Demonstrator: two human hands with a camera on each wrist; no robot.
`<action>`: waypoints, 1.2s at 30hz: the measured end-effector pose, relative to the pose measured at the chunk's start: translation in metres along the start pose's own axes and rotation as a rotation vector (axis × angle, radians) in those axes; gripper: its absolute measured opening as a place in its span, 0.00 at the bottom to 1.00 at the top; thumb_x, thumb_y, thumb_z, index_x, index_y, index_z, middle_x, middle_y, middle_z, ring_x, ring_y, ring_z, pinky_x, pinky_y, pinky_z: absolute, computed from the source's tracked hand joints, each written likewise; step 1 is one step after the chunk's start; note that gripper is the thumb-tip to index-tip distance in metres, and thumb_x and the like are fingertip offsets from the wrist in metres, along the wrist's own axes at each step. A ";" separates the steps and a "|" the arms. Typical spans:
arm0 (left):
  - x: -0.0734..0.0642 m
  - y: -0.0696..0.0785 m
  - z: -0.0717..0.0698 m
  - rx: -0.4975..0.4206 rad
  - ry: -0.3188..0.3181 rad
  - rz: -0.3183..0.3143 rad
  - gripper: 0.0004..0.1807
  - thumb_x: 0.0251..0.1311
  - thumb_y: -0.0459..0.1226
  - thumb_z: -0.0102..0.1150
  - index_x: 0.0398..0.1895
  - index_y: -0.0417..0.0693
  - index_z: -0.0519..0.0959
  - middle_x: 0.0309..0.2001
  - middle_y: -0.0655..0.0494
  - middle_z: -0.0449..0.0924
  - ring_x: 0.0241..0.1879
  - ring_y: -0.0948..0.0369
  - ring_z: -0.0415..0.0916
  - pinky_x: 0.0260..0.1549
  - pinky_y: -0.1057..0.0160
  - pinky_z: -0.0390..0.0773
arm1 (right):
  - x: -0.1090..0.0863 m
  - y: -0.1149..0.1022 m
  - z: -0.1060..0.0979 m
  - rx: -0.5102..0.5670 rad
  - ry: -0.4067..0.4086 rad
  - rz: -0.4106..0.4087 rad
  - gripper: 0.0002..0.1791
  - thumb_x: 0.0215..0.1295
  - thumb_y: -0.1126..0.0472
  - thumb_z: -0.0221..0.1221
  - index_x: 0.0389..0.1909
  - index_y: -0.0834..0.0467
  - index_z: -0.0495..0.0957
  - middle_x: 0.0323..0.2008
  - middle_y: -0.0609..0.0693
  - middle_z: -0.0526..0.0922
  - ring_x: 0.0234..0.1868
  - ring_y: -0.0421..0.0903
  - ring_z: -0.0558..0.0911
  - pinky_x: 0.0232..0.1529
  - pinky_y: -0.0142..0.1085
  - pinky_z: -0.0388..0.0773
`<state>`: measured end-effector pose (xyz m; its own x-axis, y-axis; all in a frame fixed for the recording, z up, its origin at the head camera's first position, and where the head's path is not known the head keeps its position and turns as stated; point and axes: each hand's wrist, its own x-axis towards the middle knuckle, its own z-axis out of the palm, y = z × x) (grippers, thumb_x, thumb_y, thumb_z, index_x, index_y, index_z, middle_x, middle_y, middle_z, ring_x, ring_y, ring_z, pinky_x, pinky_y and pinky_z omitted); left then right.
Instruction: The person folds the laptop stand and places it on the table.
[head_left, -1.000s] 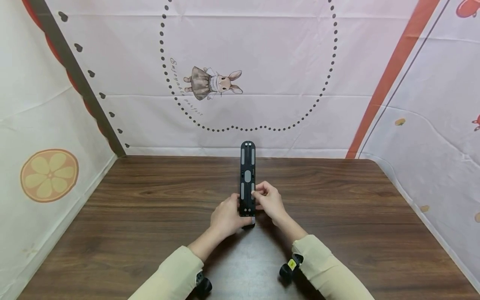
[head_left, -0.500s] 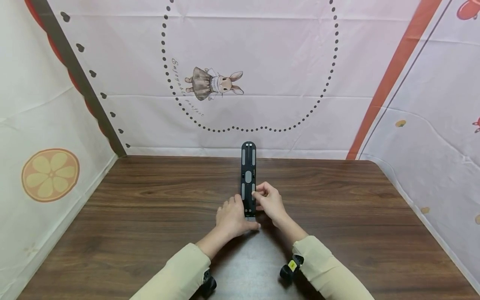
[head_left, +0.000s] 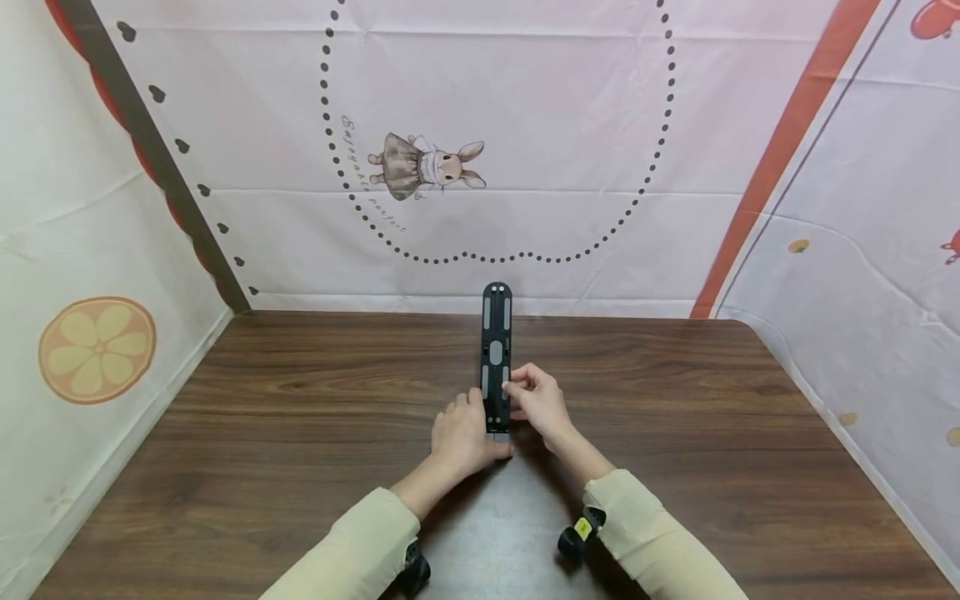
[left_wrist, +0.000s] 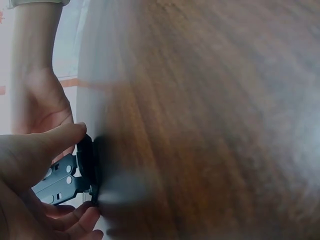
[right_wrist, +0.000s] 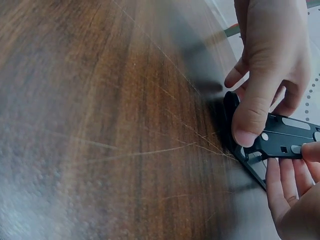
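A slim black folding stand (head_left: 496,321) with grey pads rises upright on the table, its rounded end at the top. At its foot is a flat black base (right_wrist: 231,107), hinged to the upright part. My left hand (head_left: 459,437) holds the lower end from the left, and its thumb (right_wrist: 250,117) presses at the base. From the right, my right hand (head_left: 543,407) pinches the upright part, thumb on the near face and fingers behind. In the left wrist view the hinge end (left_wrist: 67,177) shows between the left thumb and fingers.
Brown wood-grain table (head_left: 262,467) spreads out around the hands. A printed white cloth (head_left: 562,125) hangs behind it and along both sides. Black wrist cameras (head_left: 573,542) hang beneath the cuffs, close over the table.
The left hand has shifted slightly right and its thumb now lies lower, across the front of the base. The right hand keeps its pinch, and the stand has barely moved.
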<state>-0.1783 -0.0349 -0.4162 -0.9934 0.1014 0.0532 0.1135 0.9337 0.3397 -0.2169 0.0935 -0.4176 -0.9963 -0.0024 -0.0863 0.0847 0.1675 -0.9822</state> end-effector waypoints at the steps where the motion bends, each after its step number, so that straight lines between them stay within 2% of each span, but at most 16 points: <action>1: 0.000 -0.001 0.000 -0.001 0.005 0.003 0.44 0.28 0.57 0.74 0.46 0.41 0.67 0.36 0.48 0.73 0.35 0.52 0.73 0.34 0.55 0.72 | 0.000 0.000 0.000 0.002 0.002 0.004 0.07 0.60 0.65 0.58 0.39 0.63 0.75 0.29 0.51 0.76 0.28 0.44 0.82 0.32 0.42 0.81; 6: -0.002 -0.006 -0.001 -0.007 0.020 0.019 0.43 0.30 0.56 0.74 0.48 0.41 0.69 0.33 0.49 0.74 0.34 0.52 0.74 0.33 0.55 0.72 | 0.000 -0.002 0.001 0.004 0.004 0.014 0.06 0.59 0.65 0.59 0.36 0.62 0.76 0.27 0.51 0.76 0.28 0.45 0.83 0.33 0.43 0.81; 10: -0.005 -0.014 -0.003 -0.015 0.030 0.038 0.44 0.30 0.55 0.74 0.51 0.39 0.70 0.32 0.49 0.75 0.33 0.52 0.75 0.33 0.55 0.73 | 0.000 -0.003 0.003 0.004 -0.026 0.014 0.06 0.58 0.65 0.59 0.35 0.62 0.76 0.27 0.52 0.78 0.28 0.44 0.82 0.33 0.44 0.81; 15: -0.007 -0.022 -0.006 -0.060 0.063 0.055 0.48 0.28 0.51 0.76 0.55 0.39 0.66 0.36 0.48 0.78 0.33 0.52 0.77 0.33 0.55 0.75 | 0.002 -0.002 0.008 0.016 -0.060 0.015 0.06 0.59 0.65 0.59 0.36 0.63 0.76 0.28 0.52 0.79 0.27 0.43 0.82 0.34 0.45 0.81; 19: -0.008 -0.029 -0.010 -0.098 0.072 0.044 0.46 0.28 0.48 0.77 0.53 0.41 0.66 0.38 0.49 0.80 0.31 0.52 0.78 0.29 0.57 0.75 | 0.003 -0.002 0.012 0.029 -0.074 0.015 0.07 0.59 0.64 0.60 0.36 0.63 0.75 0.28 0.52 0.79 0.26 0.43 0.81 0.33 0.44 0.81; 24: -0.010 -0.035 -0.014 -0.084 0.076 0.052 0.40 0.30 0.47 0.77 0.49 0.43 0.67 0.35 0.51 0.79 0.29 0.55 0.77 0.27 0.58 0.74 | 0.004 -0.002 0.016 0.037 -0.088 0.018 0.07 0.59 0.64 0.59 0.36 0.63 0.75 0.28 0.51 0.79 0.28 0.44 0.82 0.32 0.43 0.81; 36: -0.011 -0.045 -0.019 -0.048 0.070 0.061 0.38 0.32 0.46 0.76 0.50 0.46 0.70 0.35 0.50 0.80 0.29 0.55 0.78 0.26 0.57 0.75 | 0.002 -0.004 0.021 0.002 -0.108 0.001 0.06 0.60 0.64 0.59 0.34 0.62 0.74 0.28 0.52 0.80 0.31 0.51 0.84 0.29 0.42 0.81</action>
<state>-0.1723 -0.0843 -0.4139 -0.9813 0.1318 0.1401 0.1761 0.9088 0.3782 -0.2194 0.0723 -0.4171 -0.9885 -0.1086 -0.1048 0.0860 0.1655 -0.9825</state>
